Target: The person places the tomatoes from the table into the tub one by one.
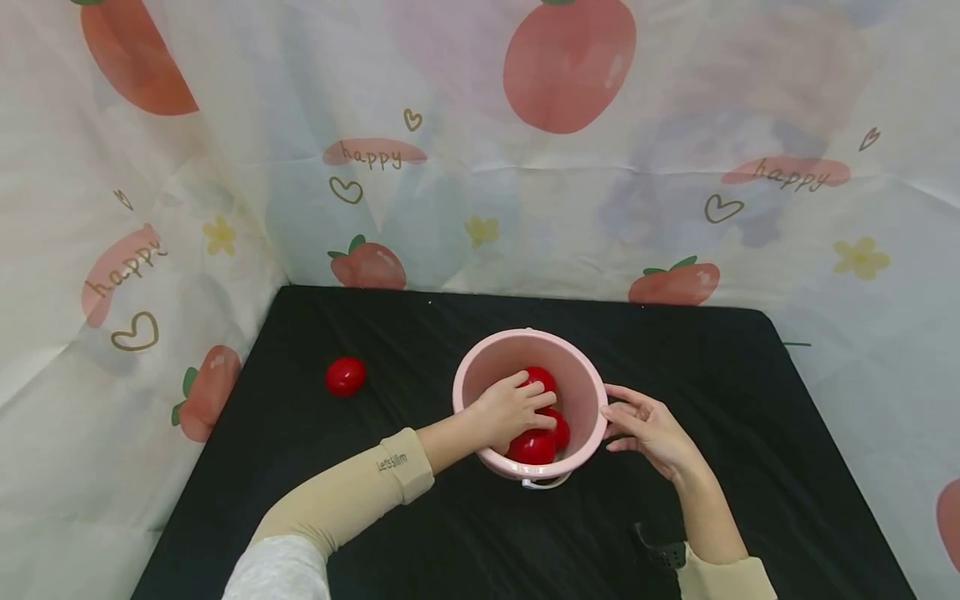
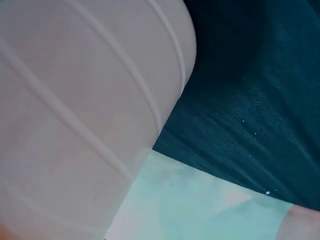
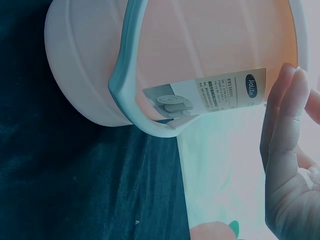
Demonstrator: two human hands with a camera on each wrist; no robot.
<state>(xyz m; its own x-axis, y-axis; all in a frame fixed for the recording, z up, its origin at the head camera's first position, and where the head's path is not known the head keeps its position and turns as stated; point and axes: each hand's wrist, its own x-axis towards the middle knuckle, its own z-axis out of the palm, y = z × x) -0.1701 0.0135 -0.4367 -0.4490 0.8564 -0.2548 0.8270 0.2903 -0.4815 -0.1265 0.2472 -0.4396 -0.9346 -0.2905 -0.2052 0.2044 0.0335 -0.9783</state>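
Note:
A pink bucket (image 1: 468, 358) stands upright on the black cloth, with several glossy red balls (image 1: 532, 447) inside. My left hand (image 1: 513, 410) reaches over its left rim, fingers spread and slightly bent across the balls; its thumb and palm side are hidden. With extended fingers, my right hand (image 1: 648, 429) touches the bucket's right rim from outside. The right wrist view shows those fingers (image 3: 285, 120) against the rim, beside the bucket's label (image 3: 210, 95) and pale handle (image 3: 127, 65). Another red ball (image 1: 346, 377) lies on the cloth left of the bucket.
Black cloth (image 1: 405, 333) covers the table. A printed curtain (image 1: 450, 217) with fruit, hearts and "happy" lettering rises behind the table and along its left side. The bucket's ribbed outer wall (image 2: 75, 100) fills much of the left wrist view.

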